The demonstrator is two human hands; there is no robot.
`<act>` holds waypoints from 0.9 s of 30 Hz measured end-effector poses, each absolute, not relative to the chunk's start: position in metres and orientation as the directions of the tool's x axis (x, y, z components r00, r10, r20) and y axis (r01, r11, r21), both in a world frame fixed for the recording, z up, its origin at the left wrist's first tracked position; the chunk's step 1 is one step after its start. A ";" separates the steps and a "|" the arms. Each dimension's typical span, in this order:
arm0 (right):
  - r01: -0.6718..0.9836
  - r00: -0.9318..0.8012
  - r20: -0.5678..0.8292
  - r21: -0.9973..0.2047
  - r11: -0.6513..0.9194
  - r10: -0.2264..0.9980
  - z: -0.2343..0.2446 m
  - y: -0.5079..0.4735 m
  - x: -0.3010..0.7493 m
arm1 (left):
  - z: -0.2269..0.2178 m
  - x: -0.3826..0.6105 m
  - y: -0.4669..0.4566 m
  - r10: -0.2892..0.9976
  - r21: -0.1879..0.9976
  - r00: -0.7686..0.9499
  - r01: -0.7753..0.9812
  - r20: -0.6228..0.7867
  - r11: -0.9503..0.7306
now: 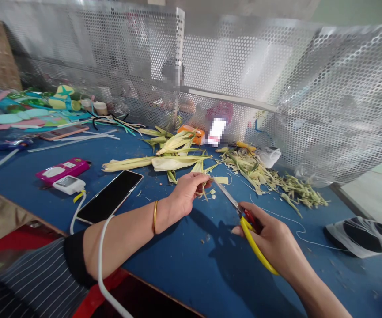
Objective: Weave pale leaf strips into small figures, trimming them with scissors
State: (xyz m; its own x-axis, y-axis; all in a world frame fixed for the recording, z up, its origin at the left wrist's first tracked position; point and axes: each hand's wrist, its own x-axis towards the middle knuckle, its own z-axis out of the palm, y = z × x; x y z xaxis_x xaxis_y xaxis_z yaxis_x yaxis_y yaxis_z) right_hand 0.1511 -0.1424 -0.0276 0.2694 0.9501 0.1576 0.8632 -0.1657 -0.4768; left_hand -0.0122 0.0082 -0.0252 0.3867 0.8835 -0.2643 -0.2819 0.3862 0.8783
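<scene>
My left hand [191, 191] is closed in a pinch on a thin strip of corn husk [222, 180], above the middle of the blue table. In my right hand [265, 234] is a pair of scissors [255, 247] with yellow and red handles. Their blades point up and left, and the tips meet the husk at my left fingertips. Whole pale green corn husks [177, 162] lie just beyond my left hand. Small cut bits of husk [212, 194] are scattered under the blades.
Husk trimmings [253, 170] are heaped at the back right. A spool of white thread [359, 236] lies at the right edge. A black-screened phone [111, 196] and a magenta power bank [63, 170] with a white cable are at left. Perforated metal panels [230, 57] stand behind.
</scene>
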 end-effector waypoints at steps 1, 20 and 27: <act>0.867 0.271 0.160 -0.469 -0.168 0.949 -0.027 -0.142 0.151 | -0.025 -0.012 0.008 0.888 0.883 0.380 -0.278 -0.260 0.378; 0.868 0.251 0.170 -0.476 -0.143 0.953 -0.027 -0.144 0.153 | -0.027 -0.012 0.009 0.921 0.930 0.339 -0.237 -0.192 0.282; 0.859 0.225 0.180 -0.500 -0.108 0.958 -0.031 -0.147 0.156 | -0.027 -0.012 0.009 0.916 0.932 0.355 -0.232 -0.185 0.278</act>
